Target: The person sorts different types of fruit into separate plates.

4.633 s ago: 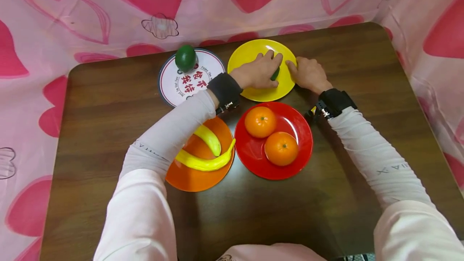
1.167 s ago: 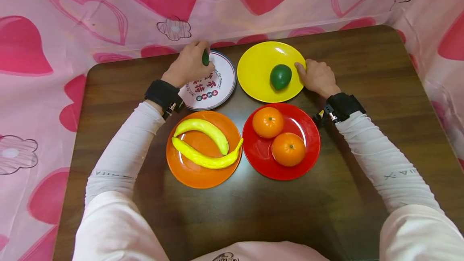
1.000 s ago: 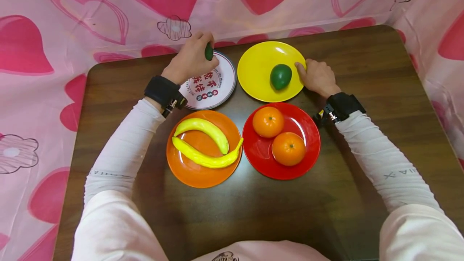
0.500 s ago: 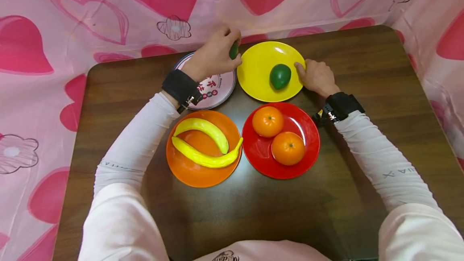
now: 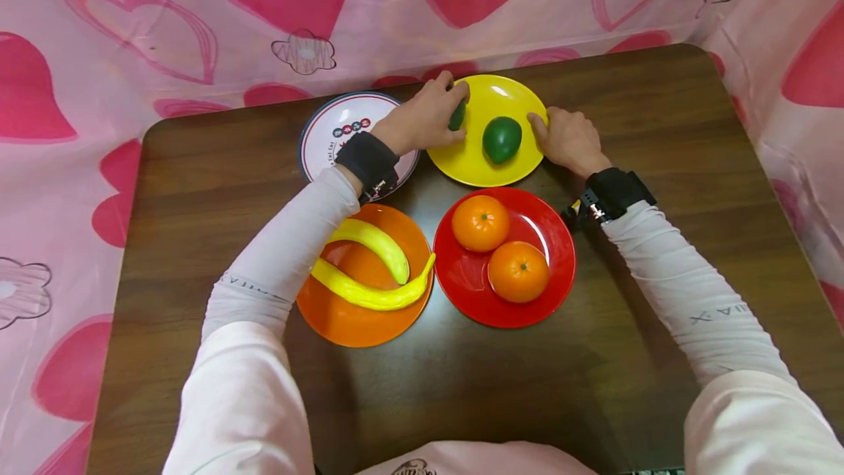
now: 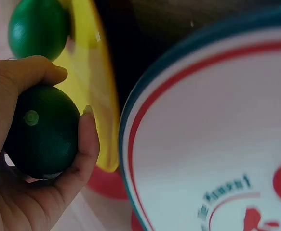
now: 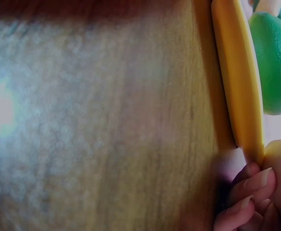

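Observation:
Over the left side of the yellow plate (image 5: 484, 171), my left hand (image 5: 425, 114) grips a dark green avocado (image 6: 44, 132), fingers and thumb curled round it. A second green avocado (image 5: 502, 139) lies on that plate, right of its middle. At the plate's right rim, my right hand (image 5: 568, 141) pinches the edge, its thumb on top; the right wrist view shows curled fingers (image 7: 248, 185) by the underside. The white plate (image 5: 323, 127) with red writing is left of the yellow one, partly hidden by my left hand and wrist.
Nearer me, an orange plate (image 5: 359, 332) bears two bananas (image 5: 376, 297), partly covered by my left forearm. Beside it, a red plate (image 5: 461, 295) holds two oranges (image 5: 517, 272). All stand on a dark wooden table (image 5: 475, 394) against a pink heart-patterned cloth (image 5: 382, 6).
My left hand has lifted the second avocado off the white plate and carried it right, over the yellow plate. The first avocado was let go there earlier. My right hand stays at the rim.

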